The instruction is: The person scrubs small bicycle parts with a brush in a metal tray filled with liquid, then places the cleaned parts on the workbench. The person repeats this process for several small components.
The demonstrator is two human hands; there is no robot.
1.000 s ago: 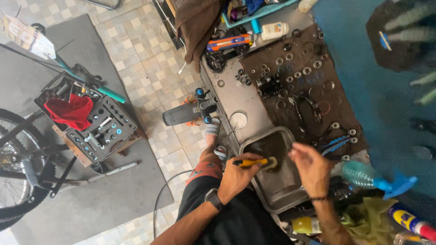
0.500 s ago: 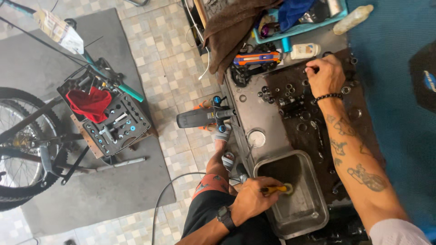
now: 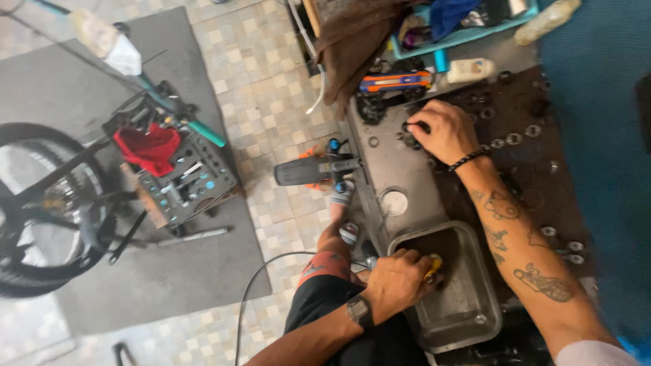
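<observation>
Head view, left hand (image 3: 397, 279) fingers closed around yellow-handled tool (image 3: 434, 266) over metal tray (image 3: 468, 308), right hand (image 3: 444, 130) fingers gripping dark part (image 3: 415, 129)

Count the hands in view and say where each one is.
2. The left hand grips a yellow-handled tool at the metal tray rim. The right hand rests among small dark parts on the workbench. No others show.
</observation>
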